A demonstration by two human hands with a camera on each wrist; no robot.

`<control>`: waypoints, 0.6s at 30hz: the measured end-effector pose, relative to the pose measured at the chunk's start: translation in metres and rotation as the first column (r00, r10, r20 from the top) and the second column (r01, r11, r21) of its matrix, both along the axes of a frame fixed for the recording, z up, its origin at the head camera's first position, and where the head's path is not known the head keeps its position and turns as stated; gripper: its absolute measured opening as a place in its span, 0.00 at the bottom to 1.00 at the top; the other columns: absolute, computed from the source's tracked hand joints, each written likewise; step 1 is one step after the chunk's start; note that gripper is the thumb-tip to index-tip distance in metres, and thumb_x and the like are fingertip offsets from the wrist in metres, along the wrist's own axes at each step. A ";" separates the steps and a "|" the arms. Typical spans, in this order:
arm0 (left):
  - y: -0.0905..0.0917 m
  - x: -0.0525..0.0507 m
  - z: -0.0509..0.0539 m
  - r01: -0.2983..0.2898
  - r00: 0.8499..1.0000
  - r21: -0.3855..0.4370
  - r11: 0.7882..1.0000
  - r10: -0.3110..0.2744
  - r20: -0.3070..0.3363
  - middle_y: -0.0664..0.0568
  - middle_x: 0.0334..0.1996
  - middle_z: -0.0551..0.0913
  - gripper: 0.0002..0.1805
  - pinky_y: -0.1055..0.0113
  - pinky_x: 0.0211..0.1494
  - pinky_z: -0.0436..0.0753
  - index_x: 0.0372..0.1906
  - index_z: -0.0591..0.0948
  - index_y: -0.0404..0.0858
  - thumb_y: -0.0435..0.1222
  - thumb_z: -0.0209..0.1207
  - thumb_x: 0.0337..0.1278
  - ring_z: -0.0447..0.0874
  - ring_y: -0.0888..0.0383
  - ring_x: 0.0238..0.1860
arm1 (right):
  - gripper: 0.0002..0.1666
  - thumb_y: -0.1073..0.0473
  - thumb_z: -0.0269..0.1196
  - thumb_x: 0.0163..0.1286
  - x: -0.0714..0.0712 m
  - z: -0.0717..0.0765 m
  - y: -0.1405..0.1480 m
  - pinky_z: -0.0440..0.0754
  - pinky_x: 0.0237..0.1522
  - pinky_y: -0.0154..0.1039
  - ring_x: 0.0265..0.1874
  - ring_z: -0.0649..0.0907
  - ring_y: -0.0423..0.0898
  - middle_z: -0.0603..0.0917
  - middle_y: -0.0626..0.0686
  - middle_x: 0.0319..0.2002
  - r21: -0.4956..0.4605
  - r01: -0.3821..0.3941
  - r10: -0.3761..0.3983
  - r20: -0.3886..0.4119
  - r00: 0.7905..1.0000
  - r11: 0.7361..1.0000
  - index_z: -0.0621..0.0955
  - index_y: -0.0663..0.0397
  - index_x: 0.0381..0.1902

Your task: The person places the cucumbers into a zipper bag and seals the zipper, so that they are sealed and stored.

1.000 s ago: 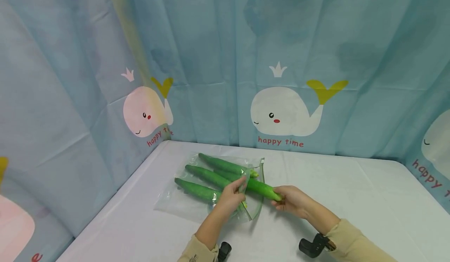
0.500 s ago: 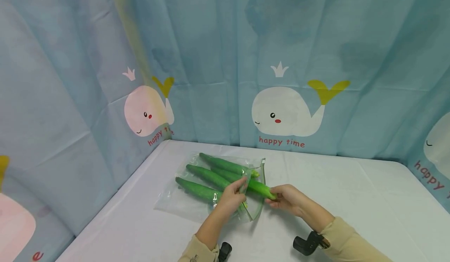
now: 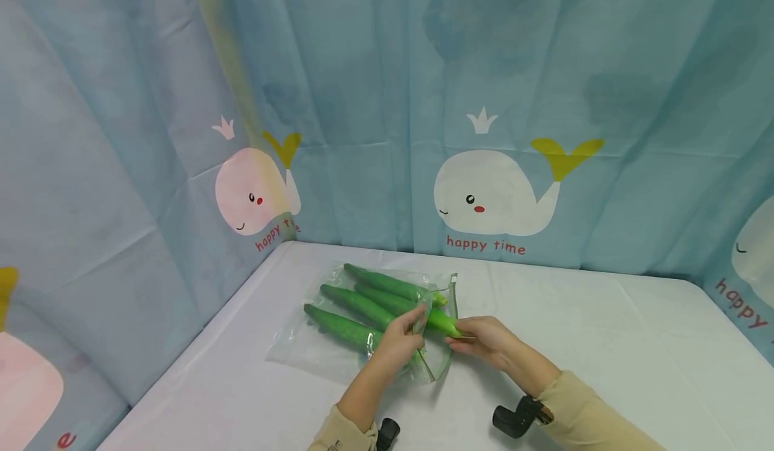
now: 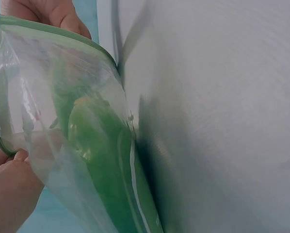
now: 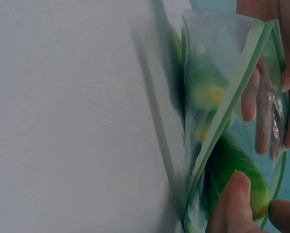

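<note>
A clear zip bag (image 3: 290, 353) with a green-edged mouth lies on the table, mouth towards the right. Several green cucumbers (image 3: 341, 329) lie side by side inside. My left hand (image 3: 396, 347) pinches the upper lip of the bag and lifts it, so the mouth gapes. In the right wrist view, its fingers show through the plastic. My right hand (image 3: 486, 341) grips the pale end of one cucumber (image 5: 238, 170) between thumb and fingers at the mouth. Most of that cucumber is inside the bag. Seen from the left wrist, plastic covers a cucumber (image 4: 99, 141) near the mouth.
The bag rests on a white-covered table (image 3: 605, 343). Blue curtains (image 3: 363, 101) printed with whales hang behind and at both sides. A black wrist camera (image 3: 514, 419) sits on the right wrist, another (image 3: 388, 431) on the left.
My right hand has moved left, sliding the held cucumber further into the bag. The left hand has stayed in place, keeping its hold on the bag's lip.
</note>
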State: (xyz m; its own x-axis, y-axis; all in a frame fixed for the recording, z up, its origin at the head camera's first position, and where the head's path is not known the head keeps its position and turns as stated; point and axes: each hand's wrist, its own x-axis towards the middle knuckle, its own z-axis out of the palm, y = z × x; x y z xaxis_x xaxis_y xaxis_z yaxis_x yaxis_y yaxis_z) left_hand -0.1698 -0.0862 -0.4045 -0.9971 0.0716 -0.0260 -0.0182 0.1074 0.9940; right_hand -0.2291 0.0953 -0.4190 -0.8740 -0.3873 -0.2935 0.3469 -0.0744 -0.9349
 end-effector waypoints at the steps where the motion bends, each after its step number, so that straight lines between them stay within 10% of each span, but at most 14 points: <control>1: 0.000 0.000 0.000 -0.001 1.000 0.001 1.000 0.001 0.002 0.34 0.70 0.61 0.38 0.60 0.54 0.73 0.71 0.62 0.29 0.20 0.49 0.49 0.58 0.39 0.71 | 0.25 0.70 0.50 0.71 0.000 0.000 -0.002 0.82 0.48 0.42 0.37 0.85 0.49 0.79 0.69 0.45 -0.007 0.010 -0.010 0.004 1.000 1.000 0.63 0.89 0.58; 10: 0.001 -0.001 0.002 0.000 1.000 0.014 1.000 0.000 0.016 0.35 0.72 0.59 0.37 0.64 0.49 0.72 0.71 0.62 0.29 0.19 0.48 0.50 0.57 0.40 0.71 | 0.25 0.73 0.47 0.71 -0.004 -0.001 -0.017 0.82 0.48 0.39 0.42 0.85 0.51 0.81 0.69 0.46 -0.046 0.004 -0.003 0.008 1.000 0.999 0.63 0.87 0.61; 18: 0.002 0.000 0.004 0.001 1.000 0.023 1.000 -0.001 0.015 0.36 0.72 0.58 0.38 0.58 0.60 0.71 0.71 0.61 0.28 0.19 0.48 0.49 0.59 0.41 0.71 | 0.29 0.75 0.39 0.71 -0.007 -0.003 -0.027 0.79 0.53 0.43 0.54 0.79 0.62 0.61 0.82 0.63 -0.084 -0.027 0.029 0.026 0.999 0.996 0.51 0.86 0.67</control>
State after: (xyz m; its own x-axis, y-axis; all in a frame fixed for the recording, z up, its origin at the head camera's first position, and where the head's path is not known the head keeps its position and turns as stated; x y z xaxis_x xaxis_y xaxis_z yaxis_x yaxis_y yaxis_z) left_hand -0.1696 -0.0847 -0.4010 -0.9965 0.0736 -0.0392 -0.0329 0.0843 0.9959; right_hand -0.2366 0.0682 -0.4221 -0.8546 -0.4355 -0.2830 0.3756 -0.1418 -0.9159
